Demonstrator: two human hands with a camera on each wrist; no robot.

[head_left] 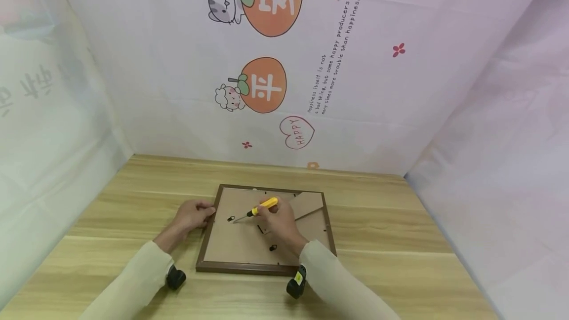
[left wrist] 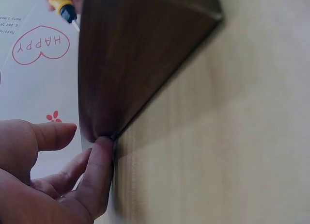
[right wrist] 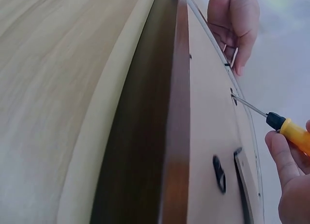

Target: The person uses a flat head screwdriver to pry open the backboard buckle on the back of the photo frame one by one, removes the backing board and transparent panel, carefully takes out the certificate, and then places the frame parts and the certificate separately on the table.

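A picture frame [head_left: 206,246] with a brown rim lies face down on the table, its beige backing board [head_left: 240,251] showing. In my right hand [head_left: 281,223] I grip a screwdriver [head_left: 267,203] with a yellow and black handle. Its metal shaft slants down to the left, the tip close to a small black hanger [head_left: 231,219] on the board. A second black hanger [head_left: 273,248] sits nearer to me. My left hand [head_left: 193,216] rests on the table at the left rim; in the left wrist view its fingertips touch the rim's outer side, the thumb held apart.
A folding stand leg [head_left: 306,204] lies across the right part of the backing. Small dark tabs line the rim. Behind the wooden table [head_left: 378,211] rises a printed white cloth [head_left: 355,137], with more white cloth at both sides.
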